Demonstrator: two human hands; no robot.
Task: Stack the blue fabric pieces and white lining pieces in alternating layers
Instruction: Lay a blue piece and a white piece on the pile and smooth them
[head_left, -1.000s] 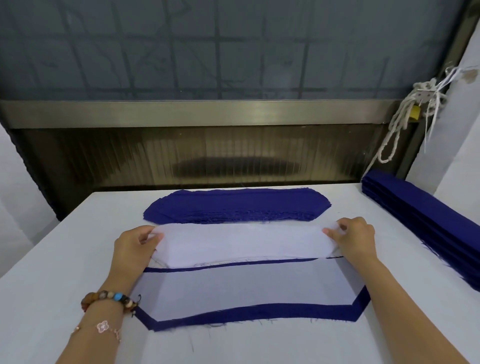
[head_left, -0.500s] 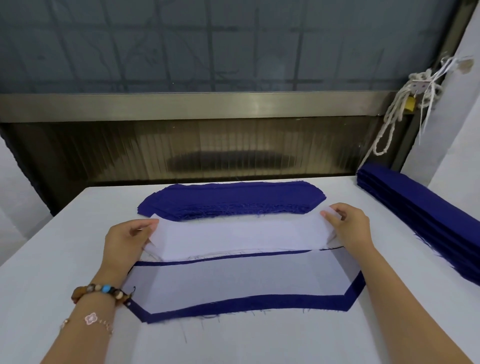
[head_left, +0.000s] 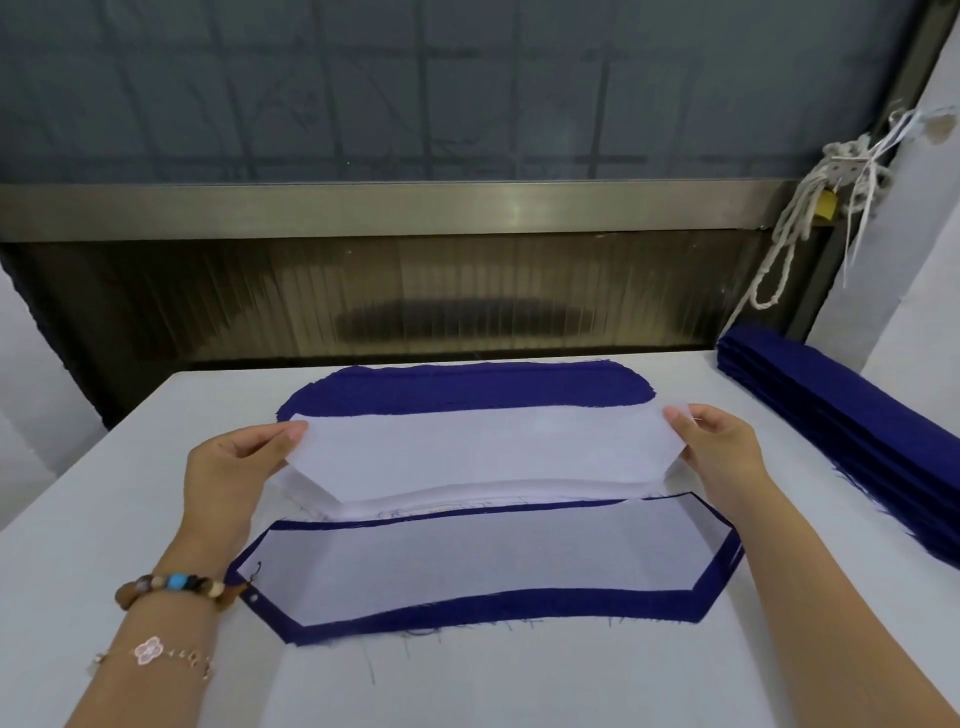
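The thin white lining piece (head_left: 483, 452), a long sheet with clipped corners, sits at the centre of the frame, held just above the pile of white lining pieces (head_left: 467, 496) of the same shape. The left hand (head_left: 234, 467) pinches its left end between thumb and fingers, and the right hand (head_left: 722, 447) pinches its right end the same way, so the sheet hangs between two grips. Its far edge overlaps the pile of dark blue fabric pieces (head_left: 467, 389) with rounded ends, higher in the frame. Lower in the frame lies the layered stack (head_left: 493, 556), white lining on top with a dark blue margin showing all round. As that stack already shows white, this sheet is probably meant for a blue piece first. To do it well, check that only one sheet has come away, keep it lightly taut, match the clipped corners, lower it flat so the blue margin is even, and do not drag the layers beneath. All of this rests on a white table (head_left: 104, 519). A folded stack of dark blue cloth (head_left: 857, 426) lies at the right edge, and a beaded bracelet (head_left: 176, 584) circles the left wrist. No brand, label or writing can be read anywhere.
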